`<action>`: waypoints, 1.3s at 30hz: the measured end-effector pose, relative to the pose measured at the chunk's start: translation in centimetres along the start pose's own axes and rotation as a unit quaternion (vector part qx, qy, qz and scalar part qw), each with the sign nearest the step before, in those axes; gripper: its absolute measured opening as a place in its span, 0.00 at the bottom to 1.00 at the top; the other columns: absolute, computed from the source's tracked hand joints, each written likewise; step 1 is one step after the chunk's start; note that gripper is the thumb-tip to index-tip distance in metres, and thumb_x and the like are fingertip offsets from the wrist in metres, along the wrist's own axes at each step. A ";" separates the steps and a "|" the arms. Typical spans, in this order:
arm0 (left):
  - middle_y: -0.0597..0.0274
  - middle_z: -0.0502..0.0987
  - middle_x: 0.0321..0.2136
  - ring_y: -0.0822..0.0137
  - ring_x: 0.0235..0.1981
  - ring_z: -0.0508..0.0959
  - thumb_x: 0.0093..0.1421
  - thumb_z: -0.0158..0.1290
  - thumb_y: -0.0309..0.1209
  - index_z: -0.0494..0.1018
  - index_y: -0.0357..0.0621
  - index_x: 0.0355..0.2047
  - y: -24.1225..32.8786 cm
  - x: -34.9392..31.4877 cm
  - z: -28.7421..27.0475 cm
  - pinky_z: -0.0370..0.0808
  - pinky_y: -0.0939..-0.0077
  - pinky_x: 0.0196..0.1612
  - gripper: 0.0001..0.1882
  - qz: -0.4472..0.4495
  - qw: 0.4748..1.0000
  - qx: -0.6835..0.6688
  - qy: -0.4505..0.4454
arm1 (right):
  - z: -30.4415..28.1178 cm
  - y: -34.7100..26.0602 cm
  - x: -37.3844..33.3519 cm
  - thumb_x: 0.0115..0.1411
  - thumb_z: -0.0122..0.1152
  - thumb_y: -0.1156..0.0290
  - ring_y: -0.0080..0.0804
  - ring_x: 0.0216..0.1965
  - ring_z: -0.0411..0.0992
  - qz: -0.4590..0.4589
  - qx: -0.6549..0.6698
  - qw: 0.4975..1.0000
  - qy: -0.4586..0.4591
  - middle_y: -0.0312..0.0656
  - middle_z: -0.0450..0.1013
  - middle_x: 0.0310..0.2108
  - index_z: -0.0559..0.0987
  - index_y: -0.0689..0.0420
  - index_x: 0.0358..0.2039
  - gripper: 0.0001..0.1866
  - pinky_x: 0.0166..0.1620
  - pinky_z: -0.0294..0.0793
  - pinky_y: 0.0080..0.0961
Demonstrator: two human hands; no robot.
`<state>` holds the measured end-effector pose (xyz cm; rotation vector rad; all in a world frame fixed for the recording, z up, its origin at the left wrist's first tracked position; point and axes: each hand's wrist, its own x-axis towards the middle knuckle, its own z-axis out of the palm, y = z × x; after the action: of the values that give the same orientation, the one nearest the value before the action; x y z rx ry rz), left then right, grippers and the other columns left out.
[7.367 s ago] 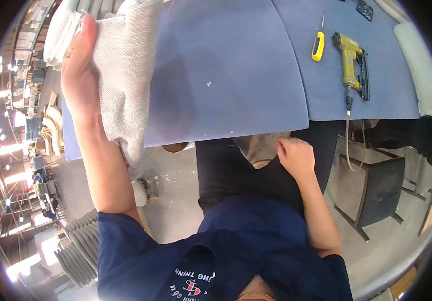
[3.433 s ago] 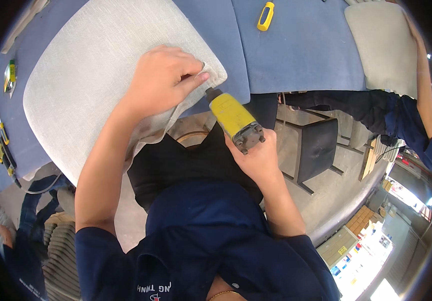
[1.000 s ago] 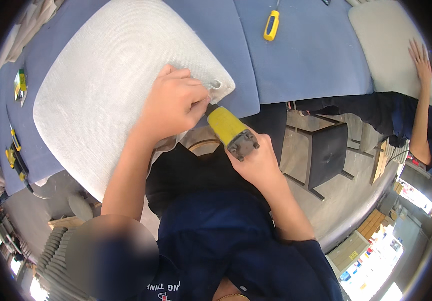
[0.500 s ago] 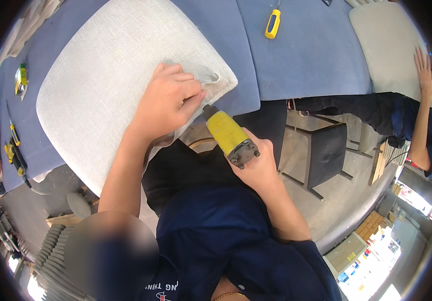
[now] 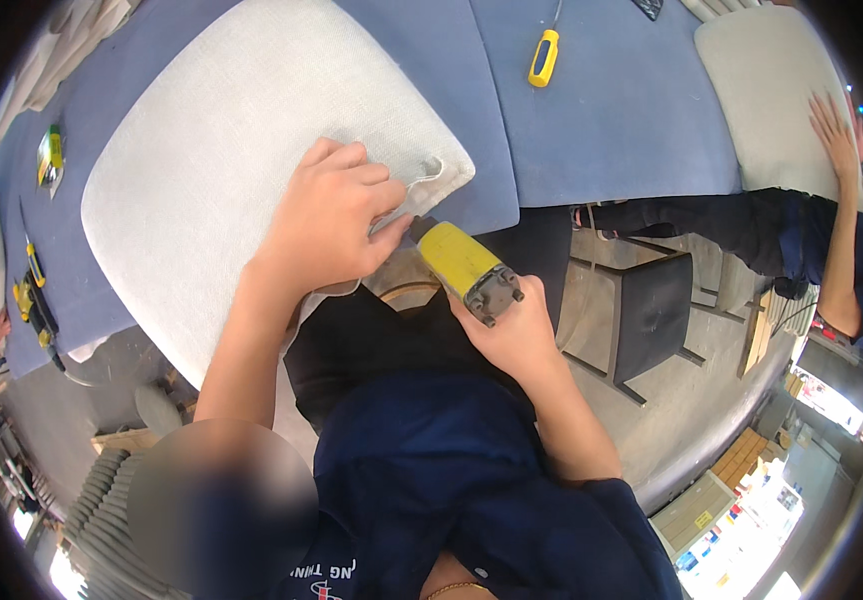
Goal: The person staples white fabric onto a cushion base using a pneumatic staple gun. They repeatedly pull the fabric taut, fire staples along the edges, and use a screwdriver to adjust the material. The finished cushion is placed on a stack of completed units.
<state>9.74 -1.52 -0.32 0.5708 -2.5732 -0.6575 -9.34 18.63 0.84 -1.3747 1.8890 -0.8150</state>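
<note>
Left hand: the left hand (image 5: 336,225) lay palm down on the near corner of the fabric-covered seat cushion (image 5: 241,170), fingers spread moderately and pressed onto the cloth, pinning its folded edge.
Right hand: the right hand (image 5: 511,335) was wrapped around the grip of the yellow staple gun (image 5: 463,268), fingers curled tight; only the back of the tool's body showed.
Staple gun: its nose pointed up and to the left, under the cushion's corner, just beside the left thumb; the tip itself was hidden, so contact with the fabric could not be told.
Cushion: pale grey, rounded, resting on the blue-covered workbench (image 5: 611,130), its near corner overhanging the table edge above the person's lap.
Fabric: a small fold or loop of cloth stood up at the corner, just beyond the left fingertips.
Bench, far side: a yellow-handled screwdriver (image 5: 543,57) lay well apart from both hands.
Bench, left: another yellow tool (image 5: 31,300) sat near the edge.
Neighbour: to the right, another person's hand (image 5: 831,130) rested flat on a second pale cushion (image 5: 761,90).
Floor: a dark stool (image 5: 656,310) stood beside the person's right arm.
</note>
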 end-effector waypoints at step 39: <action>0.49 0.53 0.88 0.52 0.87 0.54 0.83 0.53 0.42 0.53 0.53 0.88 0.3 -24.5 -4.9 0.48 0.49 0.87 0.39 -0.484 0.757 -0.093 0.429 | -2.6 5.3 -4.1 0.72 0.76 0.71 0.29 0.47 0.89 0.138 0.187 0.970 0.075 0.47 0.91 0.46 0.89 0.69 0.54 0.16 0.53 0.85 0.31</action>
<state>32.35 8.77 -3.46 1.6857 -1.2045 -0.6861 -13.43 24.16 -1.23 -0.8201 1.8645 -1.0862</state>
